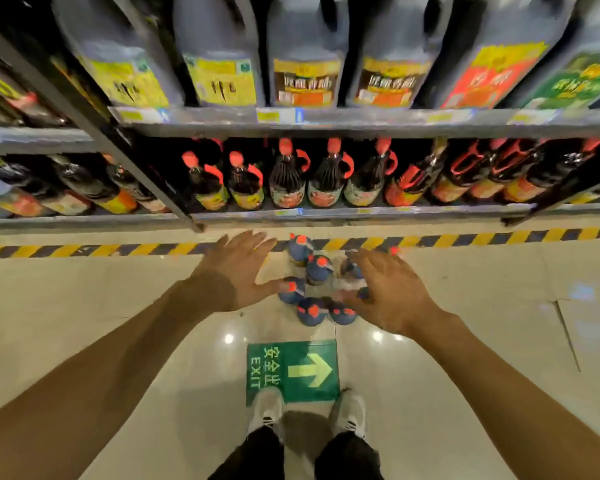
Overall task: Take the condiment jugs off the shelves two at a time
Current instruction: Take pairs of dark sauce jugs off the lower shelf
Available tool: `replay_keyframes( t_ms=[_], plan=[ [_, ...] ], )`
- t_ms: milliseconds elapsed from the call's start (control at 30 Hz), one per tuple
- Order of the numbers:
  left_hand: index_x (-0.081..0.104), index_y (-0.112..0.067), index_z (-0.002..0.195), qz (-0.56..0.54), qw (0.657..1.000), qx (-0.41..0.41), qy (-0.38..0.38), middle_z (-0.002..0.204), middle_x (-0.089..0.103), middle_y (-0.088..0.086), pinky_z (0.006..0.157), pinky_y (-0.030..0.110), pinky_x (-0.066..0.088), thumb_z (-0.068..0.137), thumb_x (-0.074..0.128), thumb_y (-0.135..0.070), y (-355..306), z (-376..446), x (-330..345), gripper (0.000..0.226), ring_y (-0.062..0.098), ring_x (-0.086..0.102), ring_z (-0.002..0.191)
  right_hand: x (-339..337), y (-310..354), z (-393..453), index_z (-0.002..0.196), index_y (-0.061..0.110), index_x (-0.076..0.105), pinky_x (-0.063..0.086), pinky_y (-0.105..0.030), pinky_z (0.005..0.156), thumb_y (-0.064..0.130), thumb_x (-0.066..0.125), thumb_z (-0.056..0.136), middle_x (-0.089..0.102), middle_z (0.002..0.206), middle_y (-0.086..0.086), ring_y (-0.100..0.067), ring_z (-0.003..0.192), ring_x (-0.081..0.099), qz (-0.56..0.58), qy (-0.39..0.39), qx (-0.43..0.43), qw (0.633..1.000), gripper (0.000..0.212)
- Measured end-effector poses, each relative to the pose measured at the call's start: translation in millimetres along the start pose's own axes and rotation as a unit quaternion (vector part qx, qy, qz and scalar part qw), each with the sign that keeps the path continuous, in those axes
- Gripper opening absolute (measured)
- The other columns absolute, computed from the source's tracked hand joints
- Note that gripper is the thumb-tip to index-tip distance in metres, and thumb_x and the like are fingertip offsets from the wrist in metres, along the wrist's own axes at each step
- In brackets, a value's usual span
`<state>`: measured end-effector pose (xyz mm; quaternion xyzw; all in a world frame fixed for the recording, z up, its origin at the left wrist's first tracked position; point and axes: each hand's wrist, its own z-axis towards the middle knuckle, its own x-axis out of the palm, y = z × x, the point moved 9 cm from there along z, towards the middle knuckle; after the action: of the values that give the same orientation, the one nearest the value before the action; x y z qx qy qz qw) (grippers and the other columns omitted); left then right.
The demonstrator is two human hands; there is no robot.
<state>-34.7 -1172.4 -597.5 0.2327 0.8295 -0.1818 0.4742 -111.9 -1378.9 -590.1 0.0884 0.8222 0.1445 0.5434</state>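
Upper shelf (326, 121): six large jugs (305, 46) along front edge. Lower shelf (326, 213): red-capped handled bottles (286, 178), count uncertain. Floor: seven or so blue jugs (300, 249); one exit sign (291, 370).

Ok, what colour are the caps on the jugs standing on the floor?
Orange-red caps on the blue-grey floor jugs, seen clearly in the head view.
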Motion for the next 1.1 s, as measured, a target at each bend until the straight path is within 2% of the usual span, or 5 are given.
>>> replay_keyframes(
  t_ms=[200,433,600,767,1100],
  plan=[
    [0.034,-0.022,0.156,-0.015,0.998,0.05,-0.027,0.163,0.032,0.006,0.12,0.044,0.025,0.07,0.014,-0.087,3,79,152,0.109,0.027,0.029,0.15,159,-39,60,0.156,0.02,0.037,0.024,-0.053,0.123,0.081,0.025,0.082,0.048,0.155,-0.005,-0.033,0.145,0.04,-0.068,0.0,-0.028,0.997,0.097],
    [0.054,-0.018,0.14,-0.005,0.983,0.143,-0.113,0.138,0.058,0.004,0.106,0.036,0.037,0.078,0.04,-0.078,-3,162,256,0.087,0.026,0.052,0.128,281,-58,107,0.145,0.023,0.051,0.033,-0.051,0.116,0.071,0.036,0.084,0.063,0.139,-0.005,-0.033,0.13,0.056,-0.171,0.006,-0.088,0.981,0.079],
    [0.054,-0.021,0.115,-0.038,0.981,0.137,-0.132,0.111,0.065,0.001,0.085,0.044,0.048,0.083,0.072,-0.049,-3,194,287,0.046,0.028,0.06,0.108,307,-63,120,0.095,0.021,0.064,0.053,-0.048,0.094,0.046,0.079,0.073,0.074,0.093,-0.003,-0.031,0.093,0.07,-0.192,-0.063,-0.133,0.97,0.036],
    [0.05,-0.016,0.098,-0.098,0.975,0.144,-0.136,0.093,0.061,0.003,0.075,0.048,0.047,0.082,0.077,-0.038,-4,197,294,0.039,0.029,0.059,0.092,316,-54,124,0.108,0.019,0.053,0.041,-0.038,0.068,0.045,0.068,0.088,0.071,0.101,-0.009,-0.037,0.093,0.067,-0.192,-0.081,-0.131,0.969,0.036],
    [0.052,-0.019,0.097,-0.144,0.98,0.055,-0.123,0.091,0.063,-0.002,0.075,0.042,0.049,0.081,0.077,-0.044,30,147,310,0.039,0.02,0.056,0.088,319,-50,135,0.109,0.021,0.048,0.051,-0.042,0.072,0.043,0.062,0.095,0.065,0.107,-0.012,-0.039,0.098,0.062,-0.105,-0.039,-0.095,0.989,0.03]
  ],
)
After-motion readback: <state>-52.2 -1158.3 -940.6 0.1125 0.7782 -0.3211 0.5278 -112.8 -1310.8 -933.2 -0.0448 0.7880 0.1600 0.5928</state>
